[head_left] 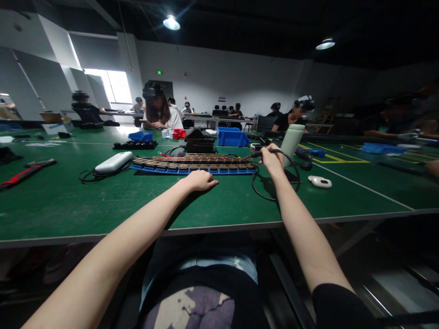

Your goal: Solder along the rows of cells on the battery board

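Note:
My left hand [201, 181] rests on the green table at the front edge of a long, curved blue strip [192, 172], with its fingers curled in. The inside of that hand is hidden, so I cannot make out what it holds, if anything. Rows of gold-coloured and dark parts [192, 161] run along the strip. At the strip's right end, my right hand [272, 159] is closed round a dark pen-like tool [255, 155] that looks like a soldering iron. Its black cable [262, 195] loops down beside my wrist.
A pale green bottle [291, 142] stands just beyond my right hand; a white oval device [320, 182] lies further right. Left are a white case [114, 162] and red-handled pliers [25, 174]. Behind the strip are a black box [199, 142] and a blue bin [233, 136]. Other people sit across.

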Demonstrator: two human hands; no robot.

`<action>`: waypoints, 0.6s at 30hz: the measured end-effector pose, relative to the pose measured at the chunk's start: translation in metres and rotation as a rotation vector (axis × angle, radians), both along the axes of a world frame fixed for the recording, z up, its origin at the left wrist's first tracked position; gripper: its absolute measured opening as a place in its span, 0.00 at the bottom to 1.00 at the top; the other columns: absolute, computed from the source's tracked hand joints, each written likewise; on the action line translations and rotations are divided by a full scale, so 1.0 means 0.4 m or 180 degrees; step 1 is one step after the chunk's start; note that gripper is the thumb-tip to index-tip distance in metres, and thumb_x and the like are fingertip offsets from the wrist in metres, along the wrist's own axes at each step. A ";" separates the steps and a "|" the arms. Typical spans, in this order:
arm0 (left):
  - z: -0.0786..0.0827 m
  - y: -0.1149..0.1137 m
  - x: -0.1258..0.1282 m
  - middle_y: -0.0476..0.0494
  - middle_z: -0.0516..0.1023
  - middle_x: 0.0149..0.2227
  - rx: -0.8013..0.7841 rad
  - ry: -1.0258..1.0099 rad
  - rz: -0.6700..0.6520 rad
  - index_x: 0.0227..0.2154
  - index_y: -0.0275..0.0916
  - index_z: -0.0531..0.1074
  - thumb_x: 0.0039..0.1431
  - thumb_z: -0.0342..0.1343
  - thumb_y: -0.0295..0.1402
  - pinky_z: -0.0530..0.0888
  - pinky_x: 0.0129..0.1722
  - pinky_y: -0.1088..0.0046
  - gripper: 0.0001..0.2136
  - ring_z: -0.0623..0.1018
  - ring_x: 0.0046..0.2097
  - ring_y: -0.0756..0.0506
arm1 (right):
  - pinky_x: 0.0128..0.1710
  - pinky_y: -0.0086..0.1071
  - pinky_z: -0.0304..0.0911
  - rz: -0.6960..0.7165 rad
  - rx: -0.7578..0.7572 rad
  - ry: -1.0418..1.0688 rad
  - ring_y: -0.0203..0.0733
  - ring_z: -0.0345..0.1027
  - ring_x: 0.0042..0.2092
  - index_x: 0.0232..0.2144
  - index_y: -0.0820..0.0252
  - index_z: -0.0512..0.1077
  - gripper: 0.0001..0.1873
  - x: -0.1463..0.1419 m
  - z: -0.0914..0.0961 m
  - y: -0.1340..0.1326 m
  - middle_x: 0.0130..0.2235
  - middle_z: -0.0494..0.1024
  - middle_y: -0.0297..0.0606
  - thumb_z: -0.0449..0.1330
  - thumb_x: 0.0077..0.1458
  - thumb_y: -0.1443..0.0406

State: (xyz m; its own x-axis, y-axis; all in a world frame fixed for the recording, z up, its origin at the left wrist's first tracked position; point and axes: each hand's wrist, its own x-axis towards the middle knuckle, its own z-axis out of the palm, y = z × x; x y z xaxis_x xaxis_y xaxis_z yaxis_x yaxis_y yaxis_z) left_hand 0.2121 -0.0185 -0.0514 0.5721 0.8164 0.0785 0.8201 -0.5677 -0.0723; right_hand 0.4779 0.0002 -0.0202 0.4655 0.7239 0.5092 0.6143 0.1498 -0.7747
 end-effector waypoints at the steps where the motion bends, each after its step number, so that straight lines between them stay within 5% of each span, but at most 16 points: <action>1: 0.000 0.000 0.000 0.36 0.79 0.36 -0.0005 -0.0001 -0.0002 0.33 0.37 0.76 0.61 0.37 0.50 0.70 0.36 0.69 0.26 0.78 0.40 0.39 | 0.22 0.27 0.58 -0.0007 -0.0012 0.0003 0.37 0.68 0.22 0.23 0.56 0.63 0.11 -0.002 0.001 -0.002 0.18 0.68 0.27 0.52 0.48 0.55; 18: 0.001 0.002 0.001 0.36 0.79 0.36 0.0006 0.0007 -0.0016 0.33 0.38 0.76 0.61 0.37 0.50 0.70 0.36 0.69 0.26 0.78 0.40 0.39 | 0.27 0.30 0.61 -0.0059 0.0003 -0.0234 0.37 0.66 0.22 0.23 0.57 0.66 0.09 -0.012 0.012 -0.011 0.18 0.67 0.28 0.53 0.46 0.58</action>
